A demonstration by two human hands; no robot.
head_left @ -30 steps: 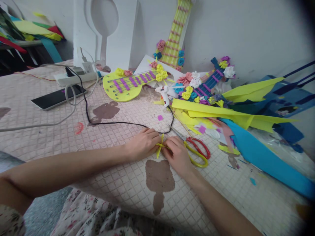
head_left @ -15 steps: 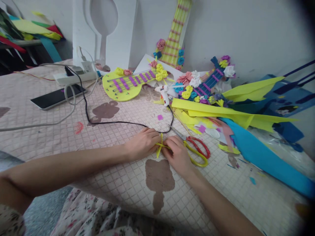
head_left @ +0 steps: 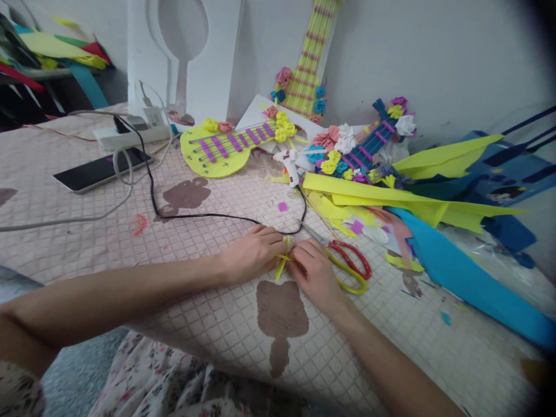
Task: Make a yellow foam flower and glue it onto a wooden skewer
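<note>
Here, your quilted tablecloth (head_left: 204, 237) runs back toward a pale wall (head_left: 412, 52) at twelve o'clock, past a white glue gun (head_left: 292, 169). Your left hand (head_left: 254, 255) and right hand (head_left: 316, 275), curled narrow, pinch crossed yellow strips (head_left: 281, 266) between them, scissors (head_left: 361, 284) at three o'clock.

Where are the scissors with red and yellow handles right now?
In the head view, the red-and-yellow-handled scissors lie right of centre on the pale quilted cloth, beside the bare right hand, their tips near the thin black cord.
</note>
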